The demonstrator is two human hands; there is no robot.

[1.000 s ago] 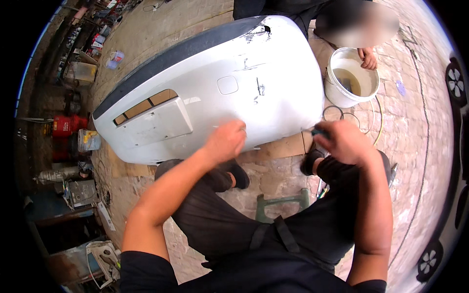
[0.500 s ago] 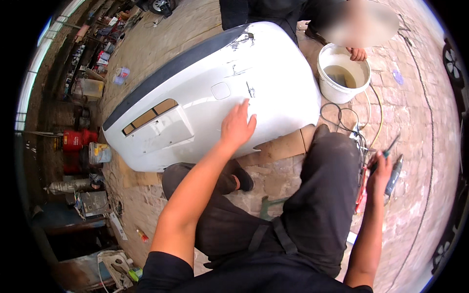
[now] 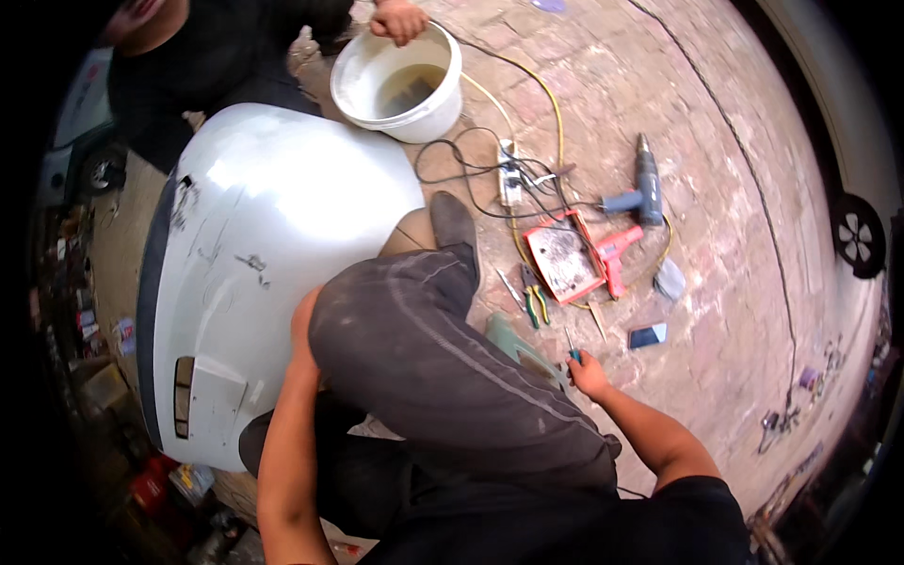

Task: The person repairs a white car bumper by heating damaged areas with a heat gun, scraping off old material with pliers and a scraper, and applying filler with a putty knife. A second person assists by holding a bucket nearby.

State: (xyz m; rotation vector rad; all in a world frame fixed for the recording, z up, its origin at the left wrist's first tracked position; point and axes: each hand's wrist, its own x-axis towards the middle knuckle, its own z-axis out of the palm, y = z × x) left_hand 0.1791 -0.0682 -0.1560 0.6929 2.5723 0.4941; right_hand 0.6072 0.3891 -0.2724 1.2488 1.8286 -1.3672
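A white car bumper with dark scuffs lies at the left. My left hand is beside its near side, partly behind my raised knee; its fingers are hidden. At the right, low over the brick floor, my right hand is closed around a small screwdriver with a teal handle and thin shaft. Near it lie green-handled pliers, a red tray and a phone. A grey-blue heat gun and a red gun-shaped tool rest farther off.
Another person's hand grips the rim of a white bucket holding murky water. Black and yellow cables tangle around a white power strip. A green stool shows beside my leg, and a grey cloth lies right of the tray.
The view has swung right, bringing the tools into fuller sight. My left hand has left the scuffed area and is now partly behind my knee. My right hand still holds the screwdriver.
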